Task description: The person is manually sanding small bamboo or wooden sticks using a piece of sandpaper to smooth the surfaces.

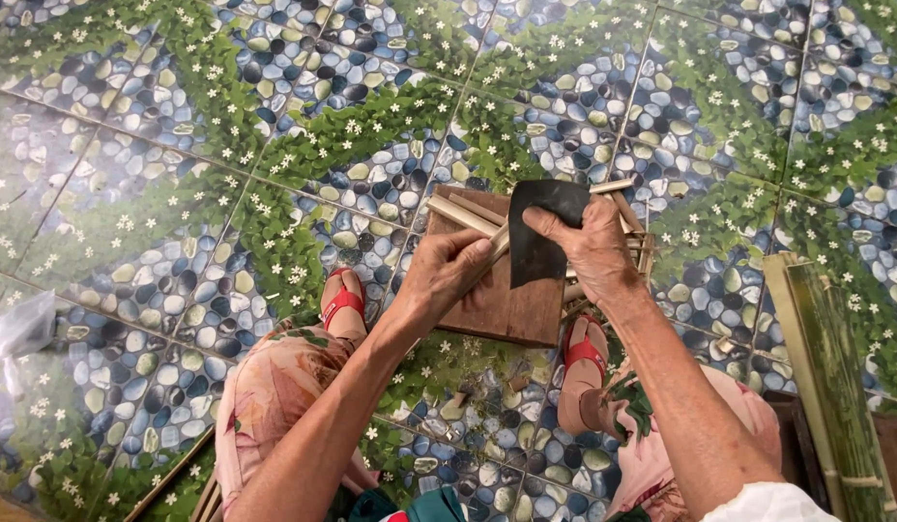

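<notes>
My left hand (pixel 447 273) grips a thin pale bamboo strip (pixel 489 253) over a brown wooden block (pixel 502 309) that lies on the floor between my feet. My right hand (pixel 592 249) is shut on a dark flat blade (pixel 542 235), its broad face held upright against the strip. More pale bamboo strips (pixel 468 215) lie across the top of the block and behind the blade.
The floor is tiled with a pebble-and-leaf pattern (pixel 178 174). My feet wear red sandals (pixel 344 302) on either side of the block. A bundle of green bamboo lengths (pixel 835 377) lies at the right. A clear plastic bag (pixel 18 329) sits at the left edge.
</notes>
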